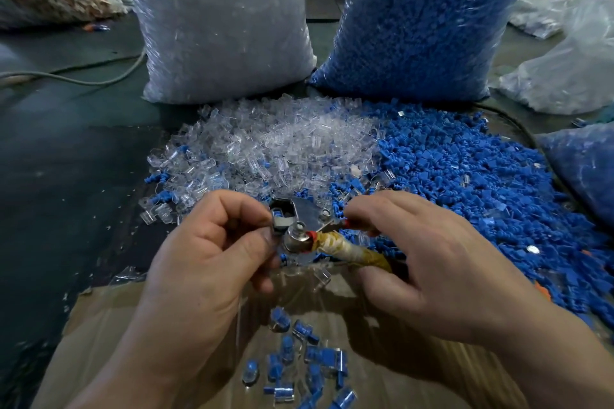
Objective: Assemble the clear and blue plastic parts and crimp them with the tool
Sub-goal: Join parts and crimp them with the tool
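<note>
Plastic part, blue inside clear, sits in the mouth of the crimp tool. The left hand pinches it there with curled fingers to keep it straight. The right hand curls round the taped handles, ready to squeeze.

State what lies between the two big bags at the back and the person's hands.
Head view: a heap of clear parts beside a heap of blue parts, mingled at the near edge.

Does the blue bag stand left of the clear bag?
No, the blue bag stands to the right of the clear bag.
</note>
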